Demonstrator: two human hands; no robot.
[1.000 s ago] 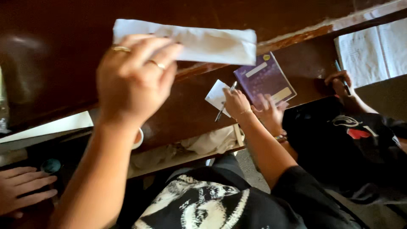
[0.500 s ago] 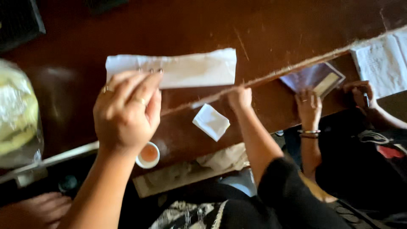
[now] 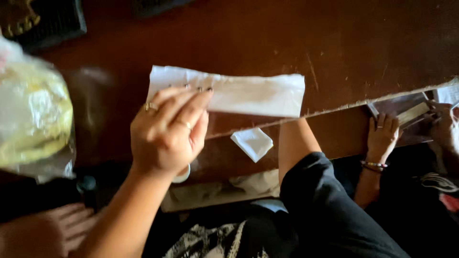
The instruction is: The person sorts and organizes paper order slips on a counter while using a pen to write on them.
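While the dark brown wooden table fills most of the view, a bulging clear plastic bag with something yellow inside sits blurred at its far left edge, and below it bare toes show against the dark floor. Moving right, the person's left hand lies palm down with fingers together, two rings on it, the fingertips pressing flat on the left end of a long white folded sheet of paper; it pins the sheet rather than gripping it. That sheet lies flat on the tabletop, stretching from the fingertips rightward to just above the table's near edge. Under the heel of the hand a small white cup peeps out on a lower wooden ledge. Just right of it, on the same ledge, rests a small white folded square, apart from the long sheet. Next comes the person's right forearm in a black sleeve, reaching up under the table's edge, so the right hand itself is hidden and I cannot tell whether it is clenched or loose. Farther right, another person's hand with a beaded bracelet rests flat on the ledge beside a book, and a second such hand sits at the far right edge.
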